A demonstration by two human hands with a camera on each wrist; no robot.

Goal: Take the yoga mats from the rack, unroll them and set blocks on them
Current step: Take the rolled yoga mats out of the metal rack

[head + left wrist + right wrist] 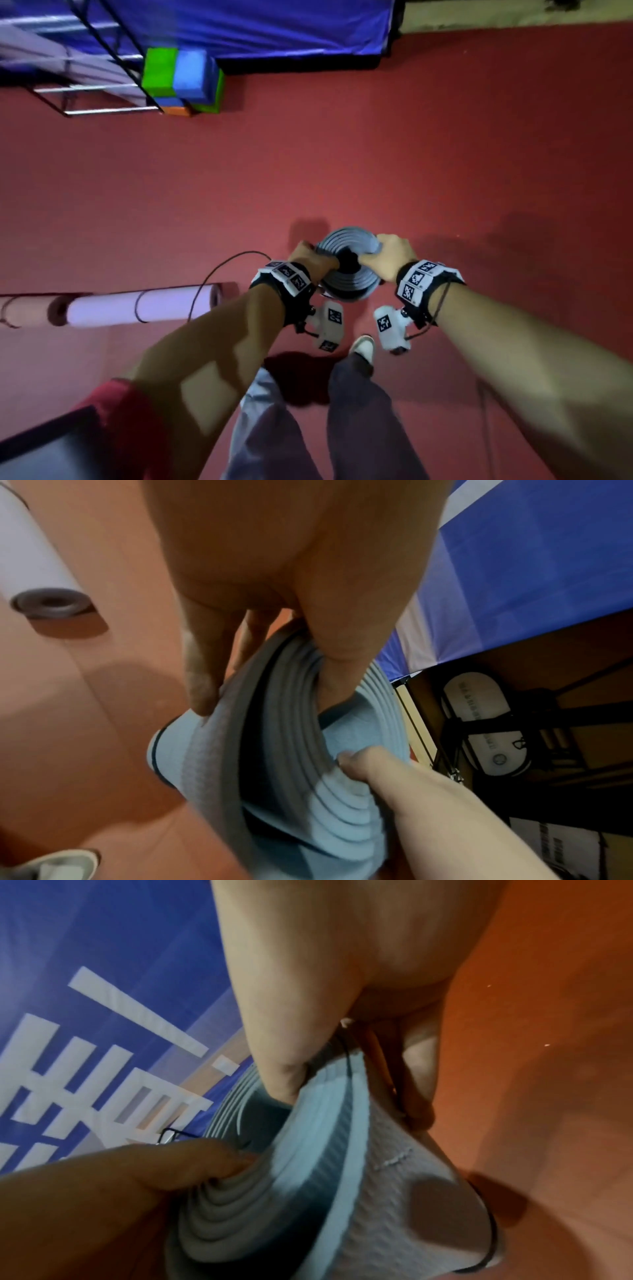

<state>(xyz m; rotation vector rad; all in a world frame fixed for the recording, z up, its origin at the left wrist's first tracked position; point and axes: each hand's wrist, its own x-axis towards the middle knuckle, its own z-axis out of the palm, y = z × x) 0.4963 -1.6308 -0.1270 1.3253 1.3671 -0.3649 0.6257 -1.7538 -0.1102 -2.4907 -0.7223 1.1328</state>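
Gripping 1 rolled grey-blue foam yoga mat (347,263) upright by its top rim: left hand (310,258) and right hand (390,251), each with thumb hooked into the hollow core and fingers curled outside, likely for a steady carry. The roll hangs above the red carpet floor (411,154), well clear of the black wire rack (102,82). Spiral layers loose, ribbed skin. Beside it: 1 rolled lilac mat (137,306), lying flat. Stacked green and blue foam blocks (181,78) stand against the rack.
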